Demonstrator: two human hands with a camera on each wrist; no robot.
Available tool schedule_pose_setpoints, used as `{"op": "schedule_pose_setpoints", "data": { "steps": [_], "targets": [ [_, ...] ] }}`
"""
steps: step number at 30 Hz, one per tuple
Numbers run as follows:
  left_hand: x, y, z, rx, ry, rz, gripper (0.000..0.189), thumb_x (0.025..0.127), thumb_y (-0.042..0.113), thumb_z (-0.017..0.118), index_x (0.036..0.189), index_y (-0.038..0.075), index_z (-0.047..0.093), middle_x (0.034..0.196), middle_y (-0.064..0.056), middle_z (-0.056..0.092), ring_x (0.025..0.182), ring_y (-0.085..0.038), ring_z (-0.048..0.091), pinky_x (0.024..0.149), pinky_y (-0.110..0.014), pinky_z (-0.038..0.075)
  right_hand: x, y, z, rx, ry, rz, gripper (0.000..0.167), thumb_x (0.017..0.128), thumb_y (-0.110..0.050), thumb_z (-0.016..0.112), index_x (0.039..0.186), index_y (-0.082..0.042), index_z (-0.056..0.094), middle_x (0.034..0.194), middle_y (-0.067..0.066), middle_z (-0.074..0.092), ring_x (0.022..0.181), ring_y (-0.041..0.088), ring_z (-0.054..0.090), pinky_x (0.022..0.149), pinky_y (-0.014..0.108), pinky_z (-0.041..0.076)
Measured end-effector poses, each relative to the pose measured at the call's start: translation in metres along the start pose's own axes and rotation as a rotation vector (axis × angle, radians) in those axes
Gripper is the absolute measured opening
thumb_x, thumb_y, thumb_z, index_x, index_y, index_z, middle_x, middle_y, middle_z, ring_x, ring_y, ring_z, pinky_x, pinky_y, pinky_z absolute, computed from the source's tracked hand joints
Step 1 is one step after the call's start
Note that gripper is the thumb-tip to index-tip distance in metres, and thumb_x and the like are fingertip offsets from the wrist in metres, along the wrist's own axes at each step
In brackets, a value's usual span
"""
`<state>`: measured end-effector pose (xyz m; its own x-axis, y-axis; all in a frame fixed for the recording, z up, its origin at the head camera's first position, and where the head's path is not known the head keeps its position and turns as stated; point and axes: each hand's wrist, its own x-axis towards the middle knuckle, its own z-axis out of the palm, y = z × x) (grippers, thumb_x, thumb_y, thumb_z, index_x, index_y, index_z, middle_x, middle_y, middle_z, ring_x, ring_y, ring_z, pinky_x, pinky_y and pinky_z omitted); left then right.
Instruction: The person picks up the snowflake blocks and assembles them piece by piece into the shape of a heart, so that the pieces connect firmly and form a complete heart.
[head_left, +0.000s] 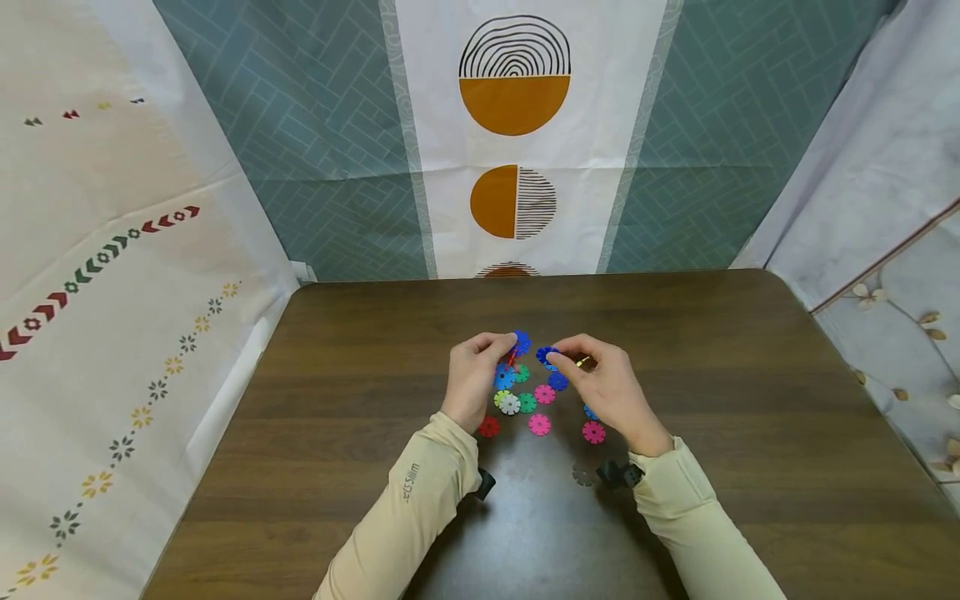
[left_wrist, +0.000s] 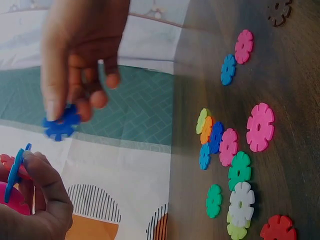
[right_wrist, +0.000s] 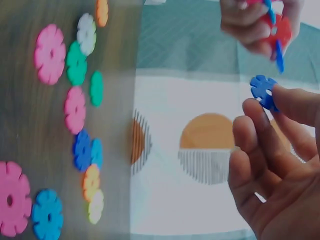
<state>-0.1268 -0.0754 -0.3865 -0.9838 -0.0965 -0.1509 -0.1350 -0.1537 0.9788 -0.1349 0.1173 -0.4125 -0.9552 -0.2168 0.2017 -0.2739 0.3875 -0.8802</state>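
Note:
My left hand is raised over the table and grips a cluster of joined notched discs. Blue and red discs of the cluster show in the right wrist view; a pink disc shows in the left wrist view. Across from it my right hand pinches a single dark blue notched disc between thumb and finger. That disc is close to the cluster but apart from it. My fingers hide part of the cluster.
Loose notched discs lie on the brown table below my hands: a white disc, a red disc, pink discs, green, orange and yellow ones. A dark brown disc lies nearer me. Patterned cloths hang around the table.

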Motion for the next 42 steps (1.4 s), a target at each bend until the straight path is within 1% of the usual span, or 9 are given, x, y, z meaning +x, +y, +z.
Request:
{"op": "schedule_pose_setpoints", "data": {
  "steps": [7, 12, 23, 26, 30, 33, 37, 39, 42],
  "targets": [
    [0.000, -0.001, 0.001, -0.005, 0.005, 0.006, 0.020, 0.091, 0.021, 0.068, 0.091, 0.001, 0.070, 0.075, -0.008, 0.066, 0.070, -0.029, 0.063, 0.061, -0.026, 0.053, -0.003, -0.012, 0.007, 0.000, 0.061, -0.188, 0.016, 0.087, -0.017, 0.074, 0.103, -0.018, 0.072, 0.092, -0.006, 0.067, 0.073, 0.015, 0.061, 0.063, 0.030, 0.056],
    [0.000, -0.002, 0.001, -0.005, -0.003, 0.007, 0.022, 0.091, 0.022, 0.068, 0.091, 0.000, 0.070, 0.074, -0.007, 0.066, 0.067, -0.024, 0.062, 0.060, -0.025, 0.052, -0.002, -0.015, 0.008, -0.043, 0.102, -0.269, 0.018, 0.084, -0.010, 0.075, 0.102, -0.014, 0.073, 0.091, -0.008, 0.063, 0.072, 0.012, 0.060, 0.064, 0.029, 0.056],
    [0.000, -0.004, 0.004, -0.017, -0.016, 0.011, 0.023, 0.091, 0.022, 0.068, 0.089, -0.001, 0.070, 0.071, -0.007, 0.065, 0.062, -0.018, 0.061, 0.058, -0.025, 0.051, -0.001, -0.017, 0.010, -0.072, 0.114, -0.321, 0.018, 0.083, -0.007, 0.076, 0.100, -0.011, 0.073, 0.090, -0.006, 0.066, 0.072, 0.010, 0.062, 0.064, 0.030, 0.057],
    [0.000, -0.005, 0.005, -0.013, -0.012, 0.014, 0.022, 0.091, 0.021, 0.068, 0.089, -0.001, 0.071, 0.071, -0.007, 0.065, 0.064, -0.021, 0.062, 0.059, -0.025, 0.052, -0.001, -0.016, 0.011, -0.101, 0.129, -0.344, 0.017, 0.083, -0.008, 0.076, 0.100, -0.010, 0.073, 0.088, -0.006, 0.066, 0.072, 0.008, 0.061, 0.064, 0.028, 0.056],
    [-0.001, -0.004, 0.005, -0.003, -0.017, 0.011, 0.023, 0.091, 0.023, 0.069, 0.090, 0.000, 0.071, 0.075, -0.011, 0.067, 0.071, -0.033, 0.063, 0.060, -0.026, 0.053, -0.001, -0.015, 0.012, -0.107, 0.149, -0.357, 0.018, 0.082, -0.007, 0.077, 0.099, -0.010, 0.074, 0.087, -0.006, 0.066, 0.072, 0.007, 0.061, 0.063, 0.027, 0.056],
    [-0.001, -0.004, 0.004, -0.010, -0.043, 0.000, 0.024, 0.092, 0.024, 0.068, 0.092, 0.000, 0.071, 0.078, -0.014, 0.067, 0.071, -0.033, 0.064, 0.062, -0.027, 0.054, 0.000, -0.015, 0.011, -0.085, 0.143, -0.350, 0.018, 0.082, -0.007, 0.076, 0.100, -0.011, 0.073, 0.088, -0.005, 0.066, 0.073, 0.008, 0.061, 0.063, 0.029, 0.056],
    [0.000, -0.004, 0.003, -0.010, -0.066, -0.022, 0.026, 0.092, 0.024, 0.067, 0.099, -0.001, 0.071, 0.084, -0.013, 0.069, 0.068, -0.021, 0.068, 0.064, -0.029, 0.055, 0.000, -0.014, 0.009, -0.064, 0.126, -0.313, 0.019, 0.084, -0.007, 0.075, 0.102, -0.012, 0.070, 0.091, -0.005, 0.065, 0.076, 0.009, 0.061, 0.065, 0.031, 0.057],
    [0.001, -0.005, 0.002, -0.003, -0.072, -0.028, 0.027, 0.092, 0.024, 0.067, 0.103, -0.001, 0.071, 0.087, -0.013, 0.070, 0.071, -0.023, 0.070, 0.066, -0.029, 0.056, 0.000, -0.014, 0.008, -0.062, 0.125, -0.295, 0.019, 0.084, -0.007, 0.075, 0.102, -0.012, 0.070, 0.092, -0.005, 0.065, 0.077, 0.009, 0.062, 0.066, 0.031, 0.057],
    [0.001, -0.005, 0.001, 0.016, -0.084, -0.028, 0.030, 0.092, 0.025, 0.067, 0.107, 0.000, 0.071, 0.089, -0.011, 0.070, 0.083, -0.034, 0.069, 0.067, -0.029, 0.055, 0.000, -0.014, 0.007, -0.059, 0.120, -0.274, 0.020, 0.084, -0.006, 0.075, 0.102, -0.012, 0.069, 0.092, -0.005, 0.065, 0.078, 0.009, 0.062, 0.066, 0.032, 0.058]
  ]
}}
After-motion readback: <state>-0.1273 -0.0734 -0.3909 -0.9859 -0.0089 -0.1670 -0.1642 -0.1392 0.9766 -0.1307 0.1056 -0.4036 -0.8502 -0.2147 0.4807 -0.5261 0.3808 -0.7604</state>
